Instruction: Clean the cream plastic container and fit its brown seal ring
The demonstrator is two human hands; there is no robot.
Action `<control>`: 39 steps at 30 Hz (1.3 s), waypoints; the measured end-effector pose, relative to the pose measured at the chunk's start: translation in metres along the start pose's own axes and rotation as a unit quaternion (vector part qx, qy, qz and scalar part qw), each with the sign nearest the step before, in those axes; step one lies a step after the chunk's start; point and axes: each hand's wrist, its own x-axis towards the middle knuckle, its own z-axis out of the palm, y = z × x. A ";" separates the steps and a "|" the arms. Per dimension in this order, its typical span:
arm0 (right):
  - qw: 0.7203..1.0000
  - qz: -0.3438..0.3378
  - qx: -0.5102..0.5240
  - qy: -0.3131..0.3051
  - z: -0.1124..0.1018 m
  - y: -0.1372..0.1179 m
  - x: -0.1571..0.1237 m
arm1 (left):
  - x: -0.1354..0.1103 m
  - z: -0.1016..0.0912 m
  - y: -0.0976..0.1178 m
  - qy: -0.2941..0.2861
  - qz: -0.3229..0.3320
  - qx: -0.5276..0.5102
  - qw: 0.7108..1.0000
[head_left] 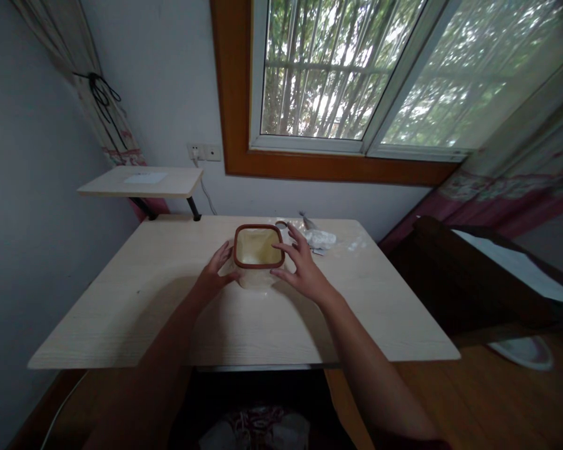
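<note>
A clear storage box with a reddish-brown rim (259, 265) and a pale yellow interior stands near the middle of the table. My left hand (216, 270) is at its left side, fingers along the wall and thumb towards the front corner. On the opposite side, my right hand (304, 265) has its fingers spread, the index finger over the rim and the thumb by the front wall. Whether either palm presses on the box cannot be told. Behind my right hand lie a brown ring-shaped item (281, 224) and crumpled clear plastic packaging (319, 239).
The pale wooden table (136, 312) has a small raised shelf (141, 181) at its back left, with a white paper (145, 178) on it. A wall socket (204, 152) and cable are behind. Dark furniture (497, 275) stands at the right, under a curtain.
</note>
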 end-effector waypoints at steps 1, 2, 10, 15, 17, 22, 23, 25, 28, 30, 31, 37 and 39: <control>1.000 -0.018 -0.015 0.007 -0.001 -0.002 0.000 | -0.001 -0.003 -0.005 0.003 -0.004 0.001 1.000; 0.999 -0.034 -0.031 0.011 -0.002 -0.004 0.001 | -0.001 -0.005 -0.009 0.010 -0.009 0.002 1.000; 0.996 -0.061 -0.069 0.002 0.004 -0.005 0.002 | -0.008 -0.014 -0.023 0.161 -0.023 0.036 0.986; 0.995 -0.050 -0.082 0.039 -0.005 0.008 -0.006 | -0.008 -0.015 -0.025 0.200 -0.049 0.014 0.978; 0.994 -0.042 -0.087 0.054 -0.011 0.017 -0.011 | -0.008 -0.015 -0.026 0.201 -0.055 0.020 0.978; 0.985 -0.023 -0.135 0.109 -0.032 0.042 -0.028 | -0.009 -0.016 -0.028 0.175 -0.066 0.048 0.981; 0.982 -0.019 -0.146 0.119 -0.036 0.046 -0.032 | -0.009 -0.016 -0.028 0.169 -0.068 0.056 0.982; 0.975 -0.012 -0.169 0.141 -0.046 0.054 -0.040 | -0.010 -0.016 -0.029 0.160 -0.070 0.074 0.982; 0.969 0.002 -0.199 0.146 -0.058 0.064 -0.050 | -0.011 -0.016 -0.027 0.152 -0.076 0.106 0.980; 0.967 0.008 -0.210 0.148 -0.064 0.070 -0.056 | -0.011 -0.015 -0.026 0.149 -0.080 0.124 0.978; 0.965 0.008 -0.213 0.151 -0.066 0.072 -0.059 | -0.011 -0.015 -0.025 0.147 -0.081 0.131 0.977; 0.958 0.004 -0.230 0.169 -0.076 0.083 -0.069 | -0.011 -0.015 -0.023 0.147 -0.088 0.140 0.975; 0.955 0.002 -0.237 0.176 -0.079 0.084 -0.070 | -0.011 -0.014 -0.021 0.146 -0.088 0.140 0.975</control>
